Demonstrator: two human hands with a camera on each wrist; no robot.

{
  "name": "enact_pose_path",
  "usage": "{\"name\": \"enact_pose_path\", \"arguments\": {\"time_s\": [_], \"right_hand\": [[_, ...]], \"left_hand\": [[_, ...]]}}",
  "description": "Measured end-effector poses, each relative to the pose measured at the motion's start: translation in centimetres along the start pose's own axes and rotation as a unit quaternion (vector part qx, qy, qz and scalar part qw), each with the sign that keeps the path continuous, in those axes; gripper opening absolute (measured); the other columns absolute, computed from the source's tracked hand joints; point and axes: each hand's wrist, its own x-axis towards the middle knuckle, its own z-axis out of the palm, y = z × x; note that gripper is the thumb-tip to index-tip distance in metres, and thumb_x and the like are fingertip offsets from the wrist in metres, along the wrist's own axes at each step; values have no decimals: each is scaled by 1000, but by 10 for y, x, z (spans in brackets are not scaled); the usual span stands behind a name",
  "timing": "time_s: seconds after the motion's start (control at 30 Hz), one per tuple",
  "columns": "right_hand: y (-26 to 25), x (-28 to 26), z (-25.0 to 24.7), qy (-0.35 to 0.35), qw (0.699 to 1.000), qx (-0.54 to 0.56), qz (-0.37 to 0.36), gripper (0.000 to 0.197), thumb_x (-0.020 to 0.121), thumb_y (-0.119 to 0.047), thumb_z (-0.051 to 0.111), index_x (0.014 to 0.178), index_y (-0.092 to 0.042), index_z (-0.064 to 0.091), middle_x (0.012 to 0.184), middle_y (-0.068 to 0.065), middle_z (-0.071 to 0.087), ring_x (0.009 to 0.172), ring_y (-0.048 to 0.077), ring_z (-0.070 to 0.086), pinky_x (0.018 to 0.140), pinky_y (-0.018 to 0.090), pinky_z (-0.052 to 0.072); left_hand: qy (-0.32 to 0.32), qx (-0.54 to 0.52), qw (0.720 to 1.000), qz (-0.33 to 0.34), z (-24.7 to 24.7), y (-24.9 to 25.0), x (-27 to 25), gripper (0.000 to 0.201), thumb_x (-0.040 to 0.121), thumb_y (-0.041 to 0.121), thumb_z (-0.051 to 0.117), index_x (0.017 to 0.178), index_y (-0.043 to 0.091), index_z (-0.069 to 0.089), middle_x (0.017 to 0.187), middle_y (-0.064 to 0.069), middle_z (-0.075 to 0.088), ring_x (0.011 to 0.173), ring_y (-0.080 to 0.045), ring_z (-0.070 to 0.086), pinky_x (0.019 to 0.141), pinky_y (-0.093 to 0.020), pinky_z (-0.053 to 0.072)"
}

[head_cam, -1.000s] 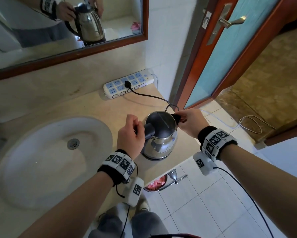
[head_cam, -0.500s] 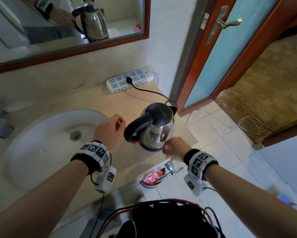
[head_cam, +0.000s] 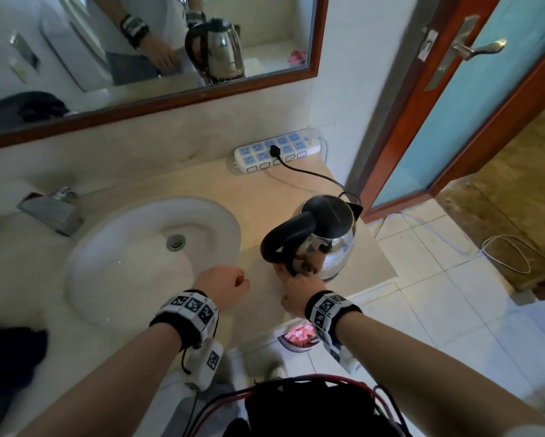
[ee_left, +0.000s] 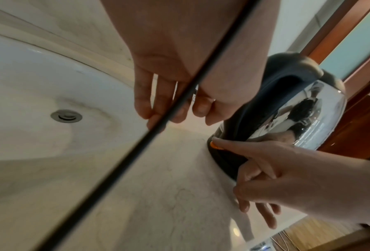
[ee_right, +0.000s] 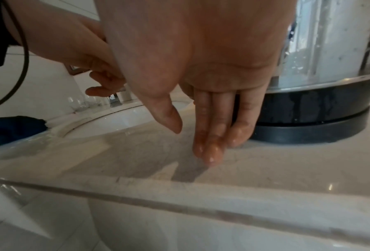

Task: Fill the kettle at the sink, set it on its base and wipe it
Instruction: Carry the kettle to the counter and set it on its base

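Two steps look done, since the wet kettle [head_cam: 328,234] sits on its base [ee_right: 312,132] beside the sink [head_cam: 132,257], while wiping remains: right hand [head_cam: 298,294] straight-fingered at the switch, left hand [head_cam: 222,290] loosely curled, empty.

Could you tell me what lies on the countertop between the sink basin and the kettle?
Only bare countertop separates the sink basin from the kettle in the head view. The left hand hovers over that stretch, holding nothing.
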Motion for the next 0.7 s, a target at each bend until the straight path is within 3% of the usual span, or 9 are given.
{"name": "enact_pose_path", "arguments": {"time_s": [0.17, 0.33, 0.47, 0.6, 0.7], "right_hand": [[-1, 0, -1, -1, 1000, 1, -10, 83, 87, -16, 50, 154, -24, 3, 150, 12, 42, 126, 32, 53, 103, 39, 45], [-8, 1, 0, -14, 999, -2, -31, 82, 88, -17, 51, 154, -24, 3, 154, 13, 33, 126, 34, 53, 97, 40, 50], [-35, 16, -3, -46, 996, -23, -70, 81, 90, -25, 48, 153, -29, -2, 127, 16, 58, 107, 33, 60, 84, 39, 49], [-83, 29, -7, -49, 989, -67, -125, 79, 94, -28, 47, 153, -31, -5, 116, 14, 61, 93, 33, 63, 71, 37, 47], [-130, 38, -9, -44, 979, -94, -175, 76, 95, -25, 47, 154, -29, -1, 109, 14, 63, 88, 32, 63, 70, 38, 51]], "left_hand": [[-1, -3, 1000, -7, 3, 0, -2, 40, 90, 35, 46, 56, 19, 36, 57, 1, 42, 57, -20, 45, 54, -28, 31], [-2, 14, 1000, -5, -1, 5, -5, 37, 91, 35, 46, 59, 17, 39, 61, -2, 47, 60, -22, 46, 56, -28, 33], [5, 32, 999, -16, -14, -9, -16, 36, 90, 36, 44, 60, 17, 39, 61, -3, 49, 58, -22, 48, 57, -28, 38], [16, 32, 997, -67, -27, -42, -39, 37, 90, 37, 43, 58, 17, 39, 58, -1, 47, 53, -20, 46, 55, -30, 42], [26, 30, 992, -117, -36, -74, -69, 38, 90, 37, 44, 57, 18, 41, 59, 1, 49, 56, -20, 48, 60, -30, 46]]}}
